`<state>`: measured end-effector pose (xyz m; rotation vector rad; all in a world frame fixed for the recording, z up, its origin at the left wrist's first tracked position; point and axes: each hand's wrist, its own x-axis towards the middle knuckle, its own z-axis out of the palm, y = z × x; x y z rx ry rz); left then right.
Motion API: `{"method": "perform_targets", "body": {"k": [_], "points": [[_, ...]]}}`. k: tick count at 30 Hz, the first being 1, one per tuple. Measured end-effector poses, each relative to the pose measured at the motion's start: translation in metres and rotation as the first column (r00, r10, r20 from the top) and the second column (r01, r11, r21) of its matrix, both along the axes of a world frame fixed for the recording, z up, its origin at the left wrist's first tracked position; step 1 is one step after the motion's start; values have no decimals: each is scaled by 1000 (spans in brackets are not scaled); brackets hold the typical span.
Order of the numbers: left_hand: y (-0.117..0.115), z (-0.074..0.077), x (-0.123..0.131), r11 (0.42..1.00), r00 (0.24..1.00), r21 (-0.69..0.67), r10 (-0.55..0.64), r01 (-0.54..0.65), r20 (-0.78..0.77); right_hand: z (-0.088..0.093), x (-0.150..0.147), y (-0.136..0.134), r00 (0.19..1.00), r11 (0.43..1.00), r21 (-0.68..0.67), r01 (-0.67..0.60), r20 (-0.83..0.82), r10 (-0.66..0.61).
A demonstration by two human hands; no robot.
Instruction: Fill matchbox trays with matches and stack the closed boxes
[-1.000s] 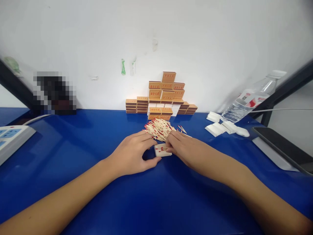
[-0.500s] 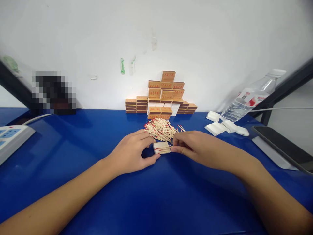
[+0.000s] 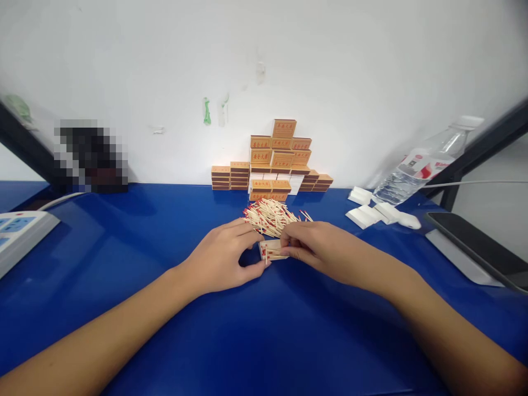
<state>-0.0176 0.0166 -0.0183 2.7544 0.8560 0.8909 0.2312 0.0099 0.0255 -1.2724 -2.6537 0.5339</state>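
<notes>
A small pale matchbox tray (image 3: 271, 243) lies on the blue table with several red-tipped matches (image 3: 273, 253) in it. One match sits crosswise at its left end. My left hand (image 3: 225, 256) holds the tray at that end, fingers on the far side and thumb at the near side. At the tray's right end, my right hand (image 3: 315, 242) is closed in a pinch on matches, its fingers covering part of the tray. Just behind lies a heap of loose matches (image 3: 268, 217).
Orange-brown matchboxes (image 3: 281, 144) are stacked against the white wall. To the right are white blocks (image 3: 363, 216), a leaning plastic bottle (image 3: 424, 162) and a black phone (image 3: 478, 247). A white device with blue panels (image 3: 28, 236) sits at the left edge.
My right hand has moved slightly left over the tray. A match now lies crosswise at the tray's left end. My left hand has stayed in place.
</notes>
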Motion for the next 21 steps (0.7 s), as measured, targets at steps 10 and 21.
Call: {"method": "perform_targets", "body": {"k": [10,21], "points": [[-2,1,1,1000,1000,18,-12,12,4,-8,-12,-8,992,993,104,51,-121,-38],[0,1,1,995,999,93,-37,37,-2,-6,-12,-10,996,995,52,79,-45,-77]]}}
